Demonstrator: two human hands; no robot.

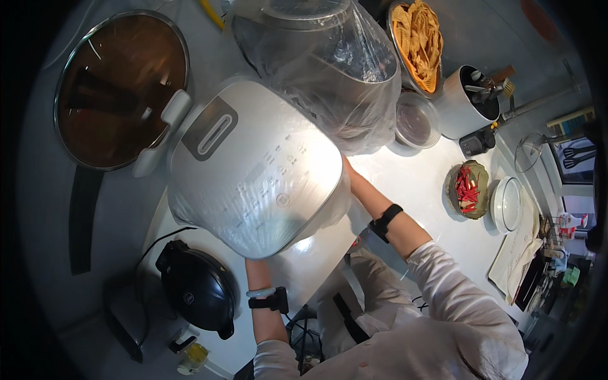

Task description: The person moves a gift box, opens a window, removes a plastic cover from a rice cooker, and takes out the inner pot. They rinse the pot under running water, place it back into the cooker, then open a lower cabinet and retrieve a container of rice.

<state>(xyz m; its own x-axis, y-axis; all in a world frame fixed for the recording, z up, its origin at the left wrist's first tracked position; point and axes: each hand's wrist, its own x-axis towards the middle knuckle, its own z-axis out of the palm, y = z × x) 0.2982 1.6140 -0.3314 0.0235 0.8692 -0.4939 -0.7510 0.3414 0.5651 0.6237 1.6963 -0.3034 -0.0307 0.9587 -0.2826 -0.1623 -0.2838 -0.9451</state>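
A silver-white rice cooker (256,171), with a marked control panel on its lid, sits before me in clear plastic wrap. Both my forearms reach to it from opposite sides. My right hand (348,172) holds its right side; only the edge of the hand shows, the fingers being behind the body. The cooker's near end hides my left hand, and just the forearm with a pale bangle and black strap comes into view below it. Behind the cooker, touching or nearly touching it, stands a larger appliance (327,66) under a clear plastic bag.
At left are a glass-lidded pan (123,90) and a black electric griddle (199,289) with a cord. On the right stand a colander of dried tofu skin (418,42), a utensil holder (458,107), a lidded tub (418,121), a bowl of red chillies (468,190) and clear bowls (506,204).
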